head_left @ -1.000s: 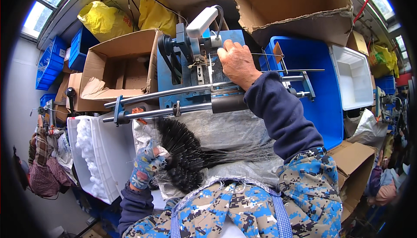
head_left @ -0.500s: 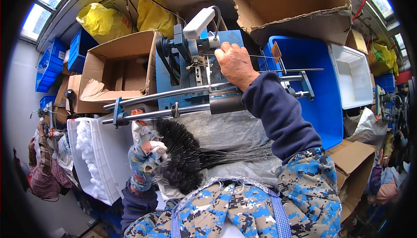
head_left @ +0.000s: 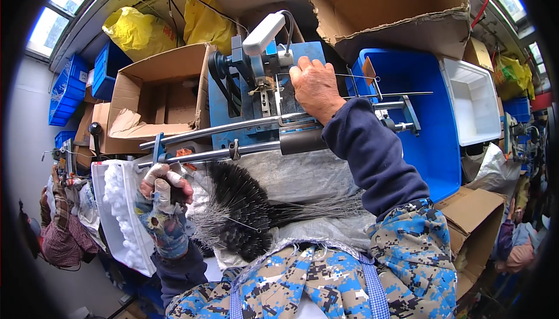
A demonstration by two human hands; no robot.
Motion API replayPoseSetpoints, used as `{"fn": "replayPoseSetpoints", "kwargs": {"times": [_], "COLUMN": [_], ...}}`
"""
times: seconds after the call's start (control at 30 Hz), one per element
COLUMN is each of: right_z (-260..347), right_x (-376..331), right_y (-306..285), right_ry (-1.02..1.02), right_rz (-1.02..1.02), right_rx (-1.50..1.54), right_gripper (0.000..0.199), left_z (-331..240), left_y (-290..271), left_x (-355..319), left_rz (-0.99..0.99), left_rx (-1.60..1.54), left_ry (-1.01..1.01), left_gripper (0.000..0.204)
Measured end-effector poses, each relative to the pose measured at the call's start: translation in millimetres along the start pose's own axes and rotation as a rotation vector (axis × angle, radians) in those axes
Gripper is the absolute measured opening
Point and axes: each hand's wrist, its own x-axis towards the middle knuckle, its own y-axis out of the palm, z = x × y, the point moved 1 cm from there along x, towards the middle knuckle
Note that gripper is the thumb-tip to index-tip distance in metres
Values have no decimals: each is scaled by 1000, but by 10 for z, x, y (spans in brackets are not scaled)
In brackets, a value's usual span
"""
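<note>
Head view: nearest, left hand [head_left: 162,194] closed on a black bristle brush [head_left: 236,202] from the lap pile, seemingly many left; farther, right hand [head_left: 314,86] pressed flat on the blue machine [head_left: 244,100].

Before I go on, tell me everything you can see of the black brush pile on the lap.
The brush pile is a heap of black bristly heads on thin grey wire stems, which fan out to the right. It lies on a grey woven sheet over the lap, just below the two steel rails of the blue machine. The left hand, in a worn glove, grips the heap's left edge. The right hand is up on the machine, away from it.
</note>
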Motion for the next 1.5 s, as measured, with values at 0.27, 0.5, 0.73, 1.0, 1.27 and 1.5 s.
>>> {"fn": "replayPoseSetpoints", "kwargs": {"times": [0.27,0.5,0.73,1.0,1.27,1.5], "right_z": [-23,-9,-9,-4,-59,-92], "right_x": [-18,6,4,12,68,78], "right_y": [58,51,62,51,107,74], "right_ry": [-8,6,-22,0,71,165], "right_rz": [-35,-22,-17,-8,37,130], "right_rx": [42,25,31,13,130,110], "right_gripper": [6,6,6,7,16,24], "left_z": [252,304,302,337,371,347], "left_y": [235,304,340,353,392,396], "left_x": [-65,-85,-106,-96,-106,-121], "left_rz": [-4,-2,-11,-4,6,24], "left_rx": [17,-66,-46,-98,-87,-67], "left_ry": [-124,-167,-178,-221,-226,-198], "left_gripper": [25,18,18,18,18,18]}}
